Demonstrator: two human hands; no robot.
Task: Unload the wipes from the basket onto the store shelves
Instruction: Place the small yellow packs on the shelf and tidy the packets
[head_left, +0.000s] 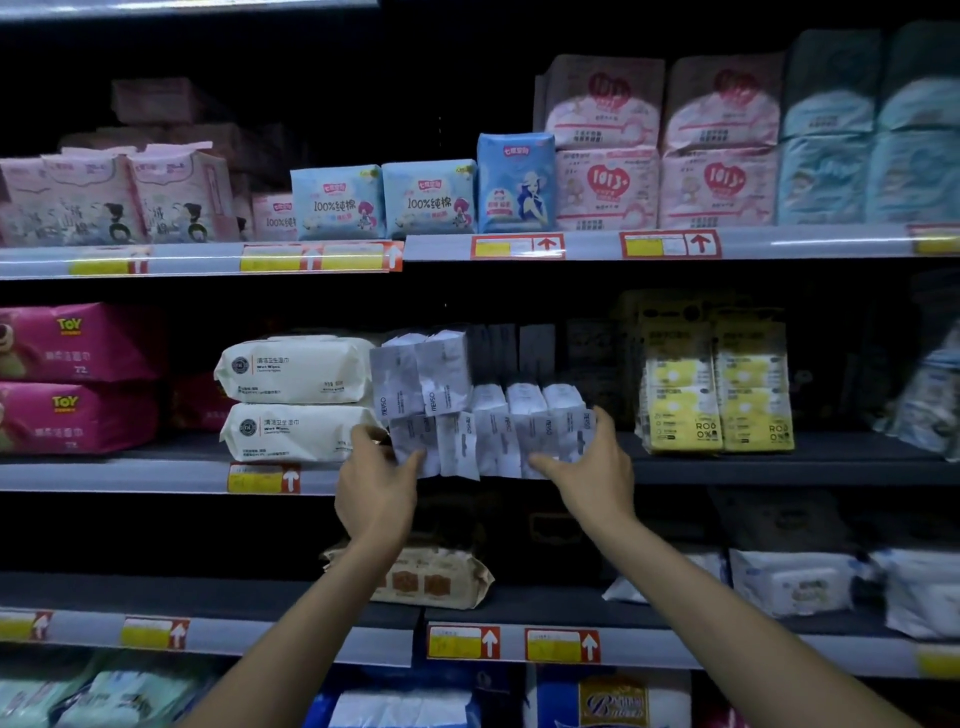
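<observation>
A row of several small white wipe packs (493, 441) stands at the front edge of the middle shelf (156, 475). My left hand (376, 483) grips the row's left end, thumb on the front and fingers behind. At the right end, my right hand (587, 467) holds the row with its thumb in front and fingers round the side. Two more white packs (421, 376) lie stacked on top at the left. The basket is out of view.
Two large cream wet-wipe packs (296, 397) sit stacked directly left of the row. Yellow packs (717, 395) stand to the right, with a dark gap between. Pink packs (78, 379) fill the far left. A brown pack (431, 579) lies on the shelf below.
</observation>
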